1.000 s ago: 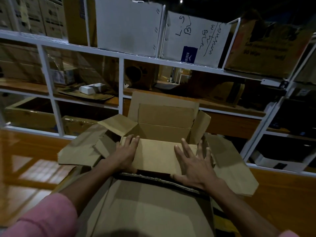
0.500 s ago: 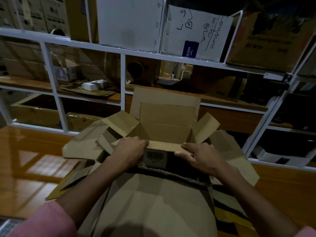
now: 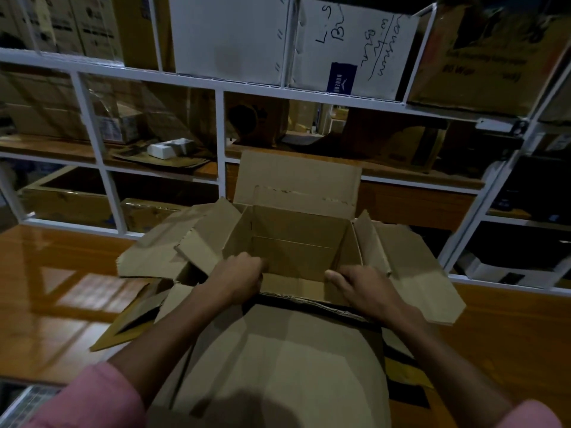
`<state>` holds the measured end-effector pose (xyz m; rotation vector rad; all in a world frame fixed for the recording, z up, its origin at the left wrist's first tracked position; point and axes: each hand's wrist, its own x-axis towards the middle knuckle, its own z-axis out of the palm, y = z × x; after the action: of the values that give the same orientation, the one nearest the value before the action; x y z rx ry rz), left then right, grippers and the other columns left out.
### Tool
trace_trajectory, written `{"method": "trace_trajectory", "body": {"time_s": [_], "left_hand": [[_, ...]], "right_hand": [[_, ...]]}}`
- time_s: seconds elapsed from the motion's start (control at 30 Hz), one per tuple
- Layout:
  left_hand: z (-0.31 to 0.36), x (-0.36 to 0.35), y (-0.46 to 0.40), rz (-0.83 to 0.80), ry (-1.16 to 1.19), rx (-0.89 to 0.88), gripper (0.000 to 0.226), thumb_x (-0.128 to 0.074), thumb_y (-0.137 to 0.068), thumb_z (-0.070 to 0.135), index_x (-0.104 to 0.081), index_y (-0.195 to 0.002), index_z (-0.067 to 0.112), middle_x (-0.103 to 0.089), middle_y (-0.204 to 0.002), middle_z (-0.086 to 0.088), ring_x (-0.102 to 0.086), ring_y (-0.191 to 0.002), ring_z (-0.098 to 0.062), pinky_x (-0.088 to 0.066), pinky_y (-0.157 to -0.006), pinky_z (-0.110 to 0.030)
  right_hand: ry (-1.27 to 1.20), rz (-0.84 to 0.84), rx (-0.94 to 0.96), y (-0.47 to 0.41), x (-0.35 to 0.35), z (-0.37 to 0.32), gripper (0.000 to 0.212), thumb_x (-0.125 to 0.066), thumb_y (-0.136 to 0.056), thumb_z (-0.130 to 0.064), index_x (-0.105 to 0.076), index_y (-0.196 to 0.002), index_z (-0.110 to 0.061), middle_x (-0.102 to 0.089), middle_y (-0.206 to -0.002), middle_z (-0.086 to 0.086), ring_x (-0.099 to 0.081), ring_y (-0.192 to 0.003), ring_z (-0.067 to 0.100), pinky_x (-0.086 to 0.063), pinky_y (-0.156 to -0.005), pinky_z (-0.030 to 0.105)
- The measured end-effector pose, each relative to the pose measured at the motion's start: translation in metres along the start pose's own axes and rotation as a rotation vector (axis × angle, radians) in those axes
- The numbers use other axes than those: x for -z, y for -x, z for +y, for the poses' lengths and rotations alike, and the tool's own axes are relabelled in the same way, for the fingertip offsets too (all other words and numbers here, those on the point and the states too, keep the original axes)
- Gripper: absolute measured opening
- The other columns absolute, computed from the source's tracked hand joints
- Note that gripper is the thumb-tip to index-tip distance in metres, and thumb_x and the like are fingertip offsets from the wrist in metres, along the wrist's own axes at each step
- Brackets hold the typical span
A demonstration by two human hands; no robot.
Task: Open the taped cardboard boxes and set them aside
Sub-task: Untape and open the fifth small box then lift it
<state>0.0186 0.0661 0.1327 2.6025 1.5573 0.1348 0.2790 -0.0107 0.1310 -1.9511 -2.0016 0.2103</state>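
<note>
A small brown cardboard box [image 3: 298, 242] stands open in front of me, its far flap upright and its side flaps spread out. It rests inside a larger cardboard box [image 3: 278, 359] whose flaps splay outward. My left hand [image 3: 238, 278] grips the near-left rim of the small box. My right hand [image 3: 363, 287] grips the near-right rim, thumb pointing inward. The near flap is folded down between my hands, and the inside of the box looks bare.
A glossy wooden table [image 3: 58, 298] carries the boxes. A white metal shelf rack [image 3: 219, 140] stands right behind, packed with cardboard boxes and cartons. A flattened cardboard piece [image 3: 129, 322] lies at the left of the large box.
The near flap, flat under my palms a second ago, has been folded down and the box stands fully open. Both hands moved from the flap's top to its near rim.
</note>
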Motion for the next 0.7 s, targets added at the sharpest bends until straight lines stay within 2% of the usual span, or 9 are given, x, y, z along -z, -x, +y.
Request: {"method": "trace_trajectory", "body": {"time_s": [0.1,0.17,0.23,0.3,0.37,0.47,0.53,0.6,0.7], "left_hand": [[0.003,-0.002,0.002,0.06,0.116,0.008,0.026,-0.045,-0.099,0.022,-0.067,-0.112,0.021,-0.071,-0.107,-0.003,-0.067,-0.091,-0.022,-0.059,-0.08,-0.045],[0.016,-0.001,0.004,0.143,0.177,-0.028,0.025,-0.045,-0.098,0.025,-0.066,-0.107,0.018,-0.069,-0.105,-0.003,-0.066,-0.093,-0.023,-0.057,-0.081,-0.045],[0.038,0.001,0.005,0.226,0.188,-0.112,0.029,-0.046,-0.1,0.029,-0.065,-0.119,0.017,-0.066,-0.125,-0.004,-0.06,-0.117,-0.024,-0.052,-0.097,-0.045],[0.065,0.002,0.005,0.244,0.173,-0.17,0.041,-0.047,-0.102,0.035,-0.054,-0.14,0.021,-0.047,-0.154,-0.002,-0.036,-0.146,-0.024,-0.035,-0.117,-0.047],[0.092,0.0,0.002,0.26,0.155,-0.218,0.051,-0.047,-0.103,0.041,-0.04,-0.151,0.026,-0.025,-0.166,0.0,-0.013,-0.155,-0.024,-0.021,-0.124,-0.052],[0.134,-0.008,-0.006,0.309,0.139,-0.283,0.059,-0.047,-0.103,0.046,-0.03,-0.156,0.026,-0.008,-0.17,-0.003,0.002,-0.156,-0.029,-0.014,-0.124,-0.057],[0.148,-0.01,-0.006,0.365,0.161,-0.295,0.061,-0.046,-0.103,0.047,-0.029,-0.157,0.023,-0.004,-0.17,-0.006,0.005,-0.156,-0.031,-0.013,-0.123,-0.059],[0.231,-0.026,-0.017,0.373,0.179,-0.415,0.063,-0.048,-0.101,0.045,-0.03,-0.156,0.021,-0.005,-0.17,-0.009,0.005,-0.156,-0.034,-0.015,-0.122,-0.06],[0.261,-0.042,-0.02,0.433,0.16,-0.462,0.065,-0.054,-0.097,0.043,-0.034,-0.154,0.02,-0.011,-0.169,-0.012,0.0,-0.156,-0.036,-0.015,-0.121,-0.06]], "right_hand": [[-0.005,0.035,-0.003,0.003,0.006,0.0,0.044,-0.043,-0.105,-0.049,-0.066,-0.081,-0.019,-0.058,-0.064,-0.001,-0.051,-0.056,0.011,-0.035,-0.053,0.022],[-0.029,0.083,-0.002,0.006,0.006,0.0,0.043,-0.043,-0.104,-0.049,-0.065,-0.08,-0.02,-0.059,-0.066,-0.003,-0.055,-0.06,0.011,-0.039,-0.055,0.022],[-0.016,0.158,0.014,0.009,0.006,0.001,0.04,-0.042,-0.103,-0.051,-0.067,-0.087,-0.023,-0.064,-0.077,-0.004,-0.059,-0.069,0.011,-0.049,-0.064,0.027],[0.018,0.262,0.064,0.013,0.007,0.004,0.037,-0.044,-0.103,-0.049,-0.069,-0.108,-0.023,-0.07,-0.099,-0.005,-0.062,-0.088,0.011,-0.053,-0.079,0.031],[0.042,0.338,0.085,0.018,0.012,0.011,0.039,-0.046,-0.103,-0.048,-0.064,-0.126,-0.021,-0.068,-0.12,0.0,-0.06,-0.111,0.016,-0.05,-0.094,0.037],[0.072,0.404,0.035,0.036,0.022,0.033,0.05,-0.043,-0.101,-0.054,-0.055,-0.137,-0.021,-0.059,-0.14,0.003,-0.046,-0.137,0.023,-0.042,-0.108,0.048],[0.079,0.459,0.019,0.044,0.025,0.038,0.057,-0.04,-0.099,-0.058,-0.053,-0.14,-0.02,-0.055,-0.143,0.005,-0.041,-0.14,0.025,-0.038,-0.111,0.049],[0.099,0.542,-0.143,0.09,0.046,0.1,0.061,-0.04,-0.098,-0.06,-0.053,-0.141,-0.018,-0.053,-0.146,0.005,-0.039,-0.142,0.026,-0.035,-0.113,0.05],[0.102,0.584,-0.179,0.111,0.051,0.12,0.06,-0.04,-0.098,-0.059,-0.051,-0.141,-0.018,-0.05,-0.147,0.004,-0.04,-0.141,0.026,-0.038,-0.109,0.052]]}}
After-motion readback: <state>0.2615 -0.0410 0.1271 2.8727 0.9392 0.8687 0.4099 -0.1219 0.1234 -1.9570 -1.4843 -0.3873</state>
